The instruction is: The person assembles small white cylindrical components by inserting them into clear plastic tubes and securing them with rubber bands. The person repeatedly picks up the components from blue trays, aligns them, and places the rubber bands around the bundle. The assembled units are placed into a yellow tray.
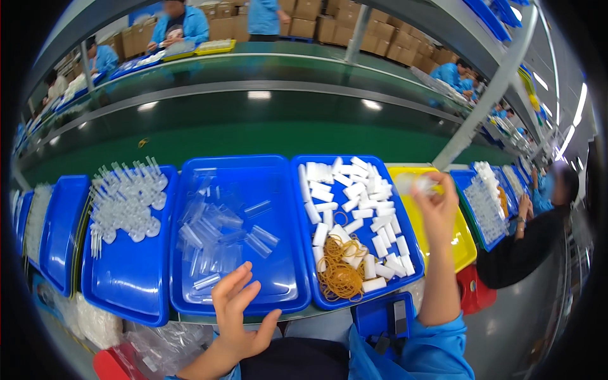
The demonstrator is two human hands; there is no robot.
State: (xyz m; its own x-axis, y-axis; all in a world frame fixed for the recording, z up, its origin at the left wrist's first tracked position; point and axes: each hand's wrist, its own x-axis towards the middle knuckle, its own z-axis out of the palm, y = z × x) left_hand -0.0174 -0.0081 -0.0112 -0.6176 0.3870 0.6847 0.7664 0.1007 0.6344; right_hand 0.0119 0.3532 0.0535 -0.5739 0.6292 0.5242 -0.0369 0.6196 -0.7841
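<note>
A: left hand (pixel 239 316) is nearest, fingers apart, nothing visible in it, by the clear tubes (pixel 209 231). Right hand (pixel 438 212) has a whitish piece (pixel 423 184) pinched over the yellow tray (pixel 461 246). Which step?

B: my guess, setting it down there, so next is a clean release.

A: hard to see?

B: piece is blurry, partly behind fingers. Far worker (pixel 263 18) is cut off up top.

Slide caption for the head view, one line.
Open left hand near clear plastic pieces in blue tray; right hand holding small pale item over yellow tray.
</note>
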